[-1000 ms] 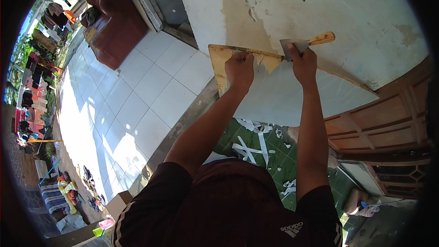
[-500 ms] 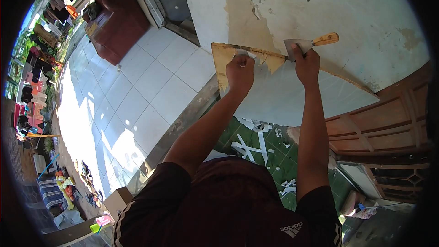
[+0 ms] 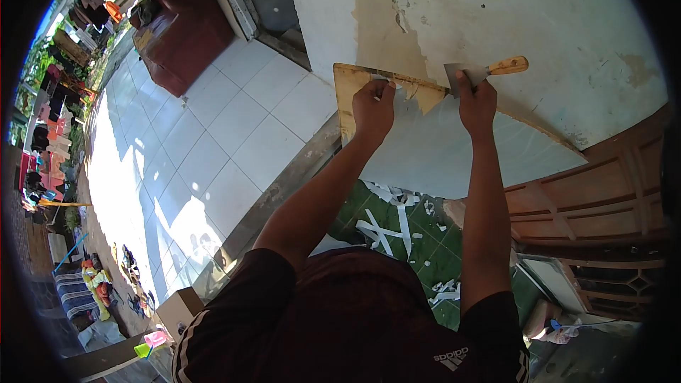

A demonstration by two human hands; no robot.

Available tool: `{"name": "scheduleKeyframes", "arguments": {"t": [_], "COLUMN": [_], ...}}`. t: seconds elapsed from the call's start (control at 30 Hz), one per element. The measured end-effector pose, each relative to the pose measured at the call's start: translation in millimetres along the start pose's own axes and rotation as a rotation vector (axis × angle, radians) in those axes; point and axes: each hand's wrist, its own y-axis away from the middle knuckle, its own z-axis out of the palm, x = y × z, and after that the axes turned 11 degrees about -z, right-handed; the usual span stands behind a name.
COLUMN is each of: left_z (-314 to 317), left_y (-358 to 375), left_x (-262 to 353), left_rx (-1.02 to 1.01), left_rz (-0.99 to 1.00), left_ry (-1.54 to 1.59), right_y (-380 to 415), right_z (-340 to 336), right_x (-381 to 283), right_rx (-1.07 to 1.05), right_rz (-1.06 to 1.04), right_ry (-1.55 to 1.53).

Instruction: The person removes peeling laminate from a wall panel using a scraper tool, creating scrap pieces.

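Observation:
A putty knife (image 3: 508, 65) with a wooden handle is in my right hand (image 3: 477, 103), its fingers closed around the metal blade near the handle. The blade's edge meets the top edge of a board (image 3: 425, 149) with a pale grey-white facing. Bare yellowish wood (image 3: 345, 92) shows along the board's upper left, where the facing ends in a jagged line. My left hand (image 3: 374, 108) is closed in a pinch by that top edge, on a bit of peeled white facing. The fingertips partly hide this piece.
Torn white strips (image 3: 404, 230) lie on green floor tiles (image 3: 443, 241) below the board. Behind it rises a patchy wall (image 3: 525, 7). A panelled wooden door (image 3: 567, 198) stands at right. Leftward are white tiles (image 3: 234, 128), a red-brown armchair (image 3: 188, 42) and a cardboard box (image 3: 179, 310).
The view has shifted slightly. My left hand has tilted a little at the board's top edge, still pinched. The putty knife stays in my right hand in almost the same place.

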Motion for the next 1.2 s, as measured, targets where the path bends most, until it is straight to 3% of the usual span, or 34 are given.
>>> {"name": "scheduleKeyframes", "arguments": {"t": [0.1, 0.4, 0.8, 0.9, 1.0, 1.07, 1.2], "left_z": [1, 10, -11, -33, -60, -71, -79], "left_y": [2, 20, 45, 53, 31, -1, -50], "left_x": [-10, -28, -49, -66, -15, 9, 35], "left_rx": [0.023, 0.095, -0.109, -0.076, 0.163, 0.289, -0.005], "left_rz": [0.081, 0.046, -0.145, 0.19, 0.302, 0.543, 0.525], "left_ry": [-0.04, -0.006, -0.155, -0.239, -0.335, -0.39, -0.445], "right_y": [0, 2, 5, 7, 29, 43, 43], "right_z": [3, 2, -2, -7, 12, 37, 76], "right_x": [0, 2, -5, -11, -60, -63, -61], "right_rx": [0.017, 0.016, 0.015, 0.048, 0.126, -0.015, -0.038], "right_rz": [-0.034, -0.045, -0.027, 0.094, -0.083, -0.215, -0.354], "right_ry": [0.051, 0.038, 0.002, -0.134, -0.221, -0.137, 0.005]}}
